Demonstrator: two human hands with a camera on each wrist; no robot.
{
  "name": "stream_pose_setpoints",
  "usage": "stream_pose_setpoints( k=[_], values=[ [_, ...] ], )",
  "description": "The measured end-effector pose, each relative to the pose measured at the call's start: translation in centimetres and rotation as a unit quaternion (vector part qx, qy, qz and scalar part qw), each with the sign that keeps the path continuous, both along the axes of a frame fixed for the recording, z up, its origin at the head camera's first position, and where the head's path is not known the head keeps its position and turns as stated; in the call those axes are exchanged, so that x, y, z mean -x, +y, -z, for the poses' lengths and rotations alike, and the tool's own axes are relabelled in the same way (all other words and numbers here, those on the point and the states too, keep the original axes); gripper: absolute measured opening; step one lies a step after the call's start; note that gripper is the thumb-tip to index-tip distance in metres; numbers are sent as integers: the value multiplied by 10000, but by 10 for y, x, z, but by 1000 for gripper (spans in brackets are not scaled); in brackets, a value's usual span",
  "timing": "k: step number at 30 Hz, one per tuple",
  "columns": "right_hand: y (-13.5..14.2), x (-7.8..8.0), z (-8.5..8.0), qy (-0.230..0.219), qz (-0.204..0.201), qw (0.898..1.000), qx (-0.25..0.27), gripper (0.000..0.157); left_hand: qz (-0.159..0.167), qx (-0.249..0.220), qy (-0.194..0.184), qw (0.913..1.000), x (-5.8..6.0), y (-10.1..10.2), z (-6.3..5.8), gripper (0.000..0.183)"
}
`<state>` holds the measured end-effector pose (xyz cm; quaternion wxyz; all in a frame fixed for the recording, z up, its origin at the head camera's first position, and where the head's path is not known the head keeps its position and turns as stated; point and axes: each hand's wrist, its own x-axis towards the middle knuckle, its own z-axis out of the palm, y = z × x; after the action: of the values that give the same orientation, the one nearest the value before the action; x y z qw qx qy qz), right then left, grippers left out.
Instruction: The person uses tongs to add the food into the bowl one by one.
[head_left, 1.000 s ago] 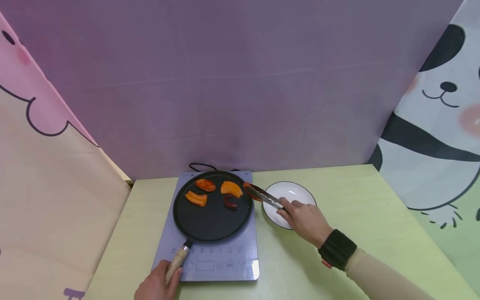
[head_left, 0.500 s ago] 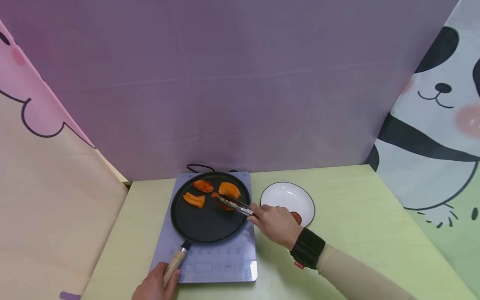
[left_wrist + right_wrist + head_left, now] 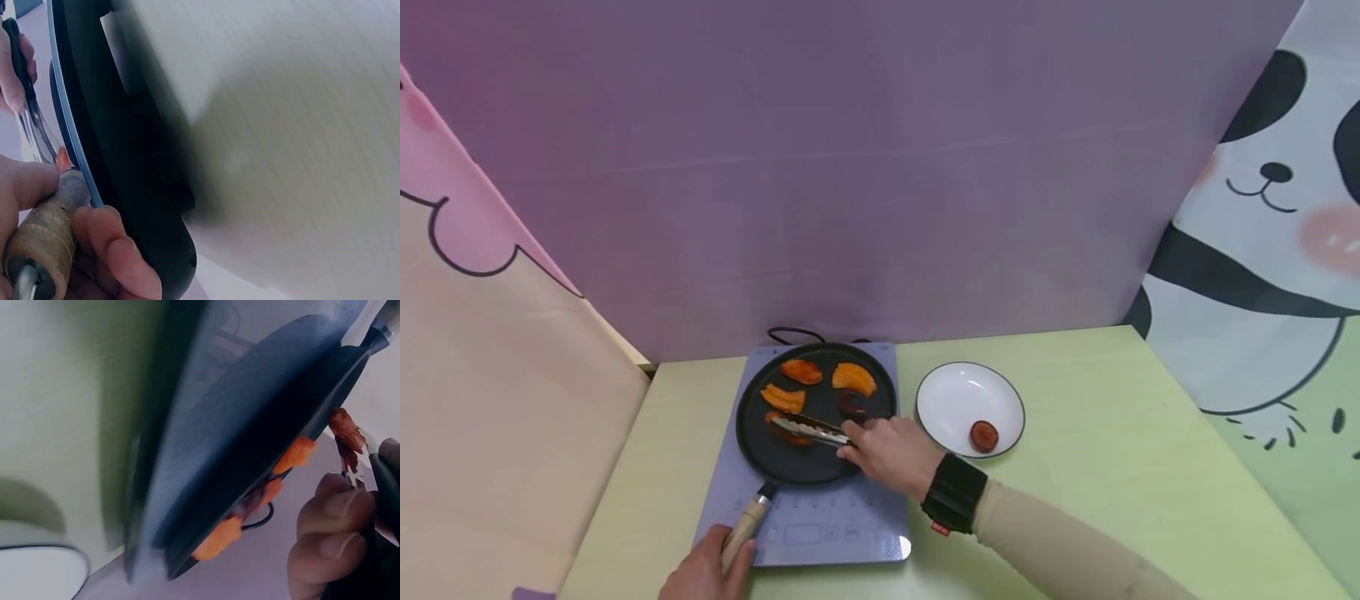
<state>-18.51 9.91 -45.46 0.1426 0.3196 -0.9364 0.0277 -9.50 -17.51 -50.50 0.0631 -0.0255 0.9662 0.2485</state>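
My left hand grips the wooden handle of a flat black frying pan, which sits on an induction cooker. In my right hand are metal food tongs, reaching over the pan's near left part. A reddish-orange food piece is pinched at their tips. Farther back in the pan lie a reddish piece, two orange pieces and a dark curved piece. The right fingers partly hide the pan's right rim.
To the right of the cooker stands a white dark-rimmed plate holding one round reddish-brown slice. A black cord loops behind the cooker. A purple cloth wall rises at the table's back edge.
My right hand has moved left from beside the plate to over the pan, carrying the reddish-orange piece in the tongs. The plate's round slice has come into view. My left hand stays on the handle.
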Motion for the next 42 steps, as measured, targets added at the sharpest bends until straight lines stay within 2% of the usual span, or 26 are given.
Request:
stream_pose_setpoints(
  k=[8, 15, 22, 28, 35, 39, 42],
  values=[
    [-23, 4, 2, -90, -76, 9999, -87, 30, 80, 16, 5, 10000, 2, -2, 2, 41],
    [-26, 10, 2, -915, -100, 9955, 242, 27, 77, -56, 8, 10000, 1, -2, 4, 40],
    [-25, 16, 3, -1606, -195, 9843, 707, 27, 19, -31, -131, 9999, 1, -1, 3, 42],
    [-23, 19, 6, -1447, -63, 9877, 587, 31, -39, 41, -253, 9997, 2, -1, 1, 44],
    [-24, 17, 4, -1337, 214, 9901, 383, 41, 69, 5, 8, 10000, 1, -1, 3, 42],
    [-24, 14, 4, -1344, 332, 9901, 249, 47, 67, 16, 29, 10000, 1, -1, 4, 40],
    [-24, 11, 5, -1101, 361, 9933, 38, 49, 44, 10, 39, 10000, 0, -1, 4, 39]
  ],
)
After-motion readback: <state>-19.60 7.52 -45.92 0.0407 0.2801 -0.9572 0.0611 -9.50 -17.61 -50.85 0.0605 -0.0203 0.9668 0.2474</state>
